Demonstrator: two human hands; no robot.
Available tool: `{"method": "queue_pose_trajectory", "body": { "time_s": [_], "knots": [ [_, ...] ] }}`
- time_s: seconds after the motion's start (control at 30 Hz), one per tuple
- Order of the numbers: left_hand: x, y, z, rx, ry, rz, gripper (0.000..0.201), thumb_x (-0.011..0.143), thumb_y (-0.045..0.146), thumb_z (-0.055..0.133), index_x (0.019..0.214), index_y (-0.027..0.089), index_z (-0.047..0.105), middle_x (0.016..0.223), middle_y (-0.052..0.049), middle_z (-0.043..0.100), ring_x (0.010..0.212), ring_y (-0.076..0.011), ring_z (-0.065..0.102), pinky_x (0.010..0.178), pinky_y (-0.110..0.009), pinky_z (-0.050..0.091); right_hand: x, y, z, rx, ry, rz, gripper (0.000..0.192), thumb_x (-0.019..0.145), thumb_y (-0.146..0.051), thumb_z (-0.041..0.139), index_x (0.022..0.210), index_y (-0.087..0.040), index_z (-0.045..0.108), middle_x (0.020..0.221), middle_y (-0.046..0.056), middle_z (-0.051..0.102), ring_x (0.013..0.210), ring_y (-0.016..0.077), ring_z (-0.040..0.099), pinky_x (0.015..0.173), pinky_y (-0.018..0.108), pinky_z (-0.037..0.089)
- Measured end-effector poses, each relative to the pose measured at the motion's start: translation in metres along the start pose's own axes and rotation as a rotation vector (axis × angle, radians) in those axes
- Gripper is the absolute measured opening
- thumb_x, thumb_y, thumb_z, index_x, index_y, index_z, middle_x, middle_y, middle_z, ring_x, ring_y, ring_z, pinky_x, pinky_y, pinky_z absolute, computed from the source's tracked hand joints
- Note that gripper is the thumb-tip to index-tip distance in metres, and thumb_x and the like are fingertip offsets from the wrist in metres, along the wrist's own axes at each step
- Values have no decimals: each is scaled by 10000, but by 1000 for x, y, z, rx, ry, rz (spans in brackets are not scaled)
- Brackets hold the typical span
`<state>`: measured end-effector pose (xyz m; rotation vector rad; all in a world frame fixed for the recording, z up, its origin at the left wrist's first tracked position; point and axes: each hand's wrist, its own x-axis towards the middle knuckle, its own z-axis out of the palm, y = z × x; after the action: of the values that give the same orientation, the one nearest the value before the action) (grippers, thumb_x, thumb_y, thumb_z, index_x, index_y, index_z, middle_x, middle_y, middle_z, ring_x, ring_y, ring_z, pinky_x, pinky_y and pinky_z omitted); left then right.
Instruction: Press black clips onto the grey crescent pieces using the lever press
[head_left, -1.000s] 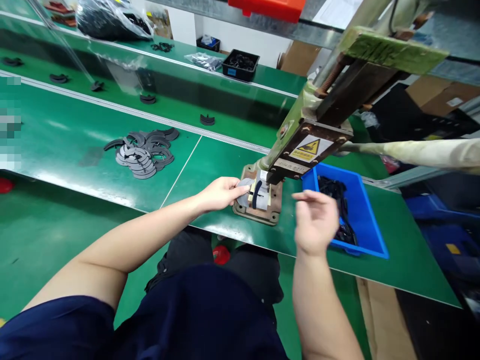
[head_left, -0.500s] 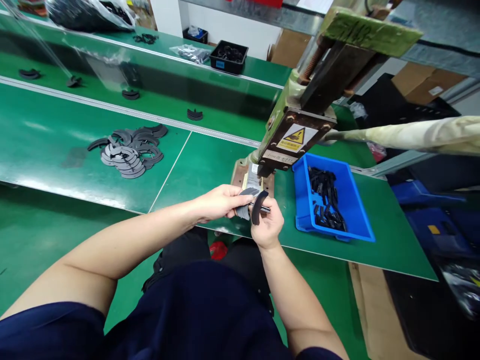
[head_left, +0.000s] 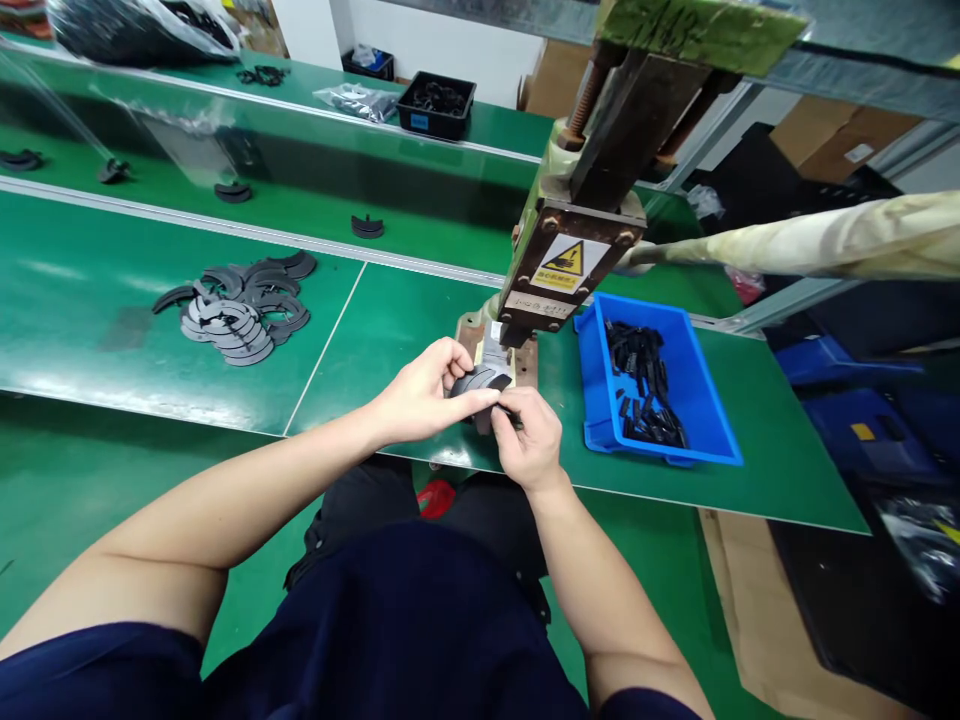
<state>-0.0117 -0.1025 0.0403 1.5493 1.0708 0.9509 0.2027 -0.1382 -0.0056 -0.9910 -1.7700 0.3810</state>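
Note:
My left hand (head_left: pixel 427 395) is closed on a dark grey curved plastic piece (head_left: pixel 478 380), thumb along its near edge and fingertips at its left end. The piece is in front of the press's grey fixture (head_left: pixel 495 350), below the ram (head_left: pixel 517 332). At the piece's right end, my right hand (head_left: pixel 531 438) is pinched, its fingertips meeting my left thumb. A bit of something black shows between those fingers; most of it is hidden. The hand press (head_left: pixel 559 240) carries a yellow warning label.
Right of the press stands a blue bin (head_left: pixel 709 400) with black strip-like parts (head_left: pixel 637 365). A pile of grey curved pieces (head_left: pixel 232 325) lies on the green table to the left. Curved pieces (head_left: pixel 367 227) sit spaced along the green strip behind, and a black tray (head_left: pixel 436 105) stands beyond.
The dark curved piece, upright by my right hand before, now lies flatter under my left hand. My right hand has turned inward, its fingertips meeting my left thumb. The view has shifted slightly.

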Motion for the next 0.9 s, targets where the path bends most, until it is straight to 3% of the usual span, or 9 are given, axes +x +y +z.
{"method": "queue_pose_trajectory", "body": {
  "time_s": [0.13,0.27,0.33,0.4,0.47,0.6,0.77,0.83,0.9],
  "knots": [
    [4,-3,4,-113,-35,-89,512,802,513,911,1041,213,572,846,31,612,689,-103,538,634,-245,453,-2,-6,1,-6,-13,-17,151,949,-257,663,1092,-251,712,1035,70,767,948,197,726,854,390,612],
    [6,1,1,-331,-248,-235,499,837,604,858,961,183,619,760,23,618,616,-100,559,538,-225,431,-3,-5,1,-1,-33,26,149,956,-288,669,1094,-255,716,1042,72,773,974,204,739,873,395,633],
    [8,-3,-5,-358,-307,-256,486,839,603,859,901,166,654,716,17,616,571,-95,557,493,-219,421,-6,-1,-1,-2,-12,82,220,972,-290,651,1185,-253,695,1096,83,760,1027,209,737,916,406,639],
    [18,-16,-15,-365,-239,-263,461,830,563,885,883,152,683,703,6,640,546,-87,567,484,-207,445,-12,5,-7,-3,21,146,326,987,-284,630,1310,-250,643,1183,101,731,1081,212,732,955,421,644],
    [37,-39,-28,-379,-66,-323,421,830,498,908,876,145,683,696,-11,673,524,-83,588,491,-194,483,-21,9,-17,-4,48,195,357,990,-273,618,1347,-250,620,1216,107,704,1089,214,727,958,430,648],
    [110,-83,-56,-379,347,-574,303,882,257,879,833,157,596,656,-57,700,463,-106,615,465,-195,512,-42,8,-43,-22,49,227,253,979,-235,626,1224,-256,682,1138,86,713,1088,221,712,957,436,636],
    [215,-88,-75,-418,435,-487,96,1012,201,705,1028,128,646,810,-91,755,638,-131,741,611,-198,614,-54,-4,-70,-64,12,222,240,966,-210,643,1191,-268,705,1096,73,731,1077,212,708,928,406,625],
    [239,-87,-76,-433,430,-450,134,1019,226,691,1097,124,657,895,-116,775,766,-173,793,720,-249,664,-54,-5,-83,-112,19,227,242,968,-221,649,1197,-275,706,1108,69,732,1091,209,706,948,405,619],
    [246,-94,-74,-418,424,-432,176,993,225,713,1117,111,664,928,-138,774,808,-207,804,774,-308,684,-52,-1,-101,-188,42,239,223,972,-255,655,1187,-281,709,1113,66,733,1109,208,703,975,405,608]
  ]
}}
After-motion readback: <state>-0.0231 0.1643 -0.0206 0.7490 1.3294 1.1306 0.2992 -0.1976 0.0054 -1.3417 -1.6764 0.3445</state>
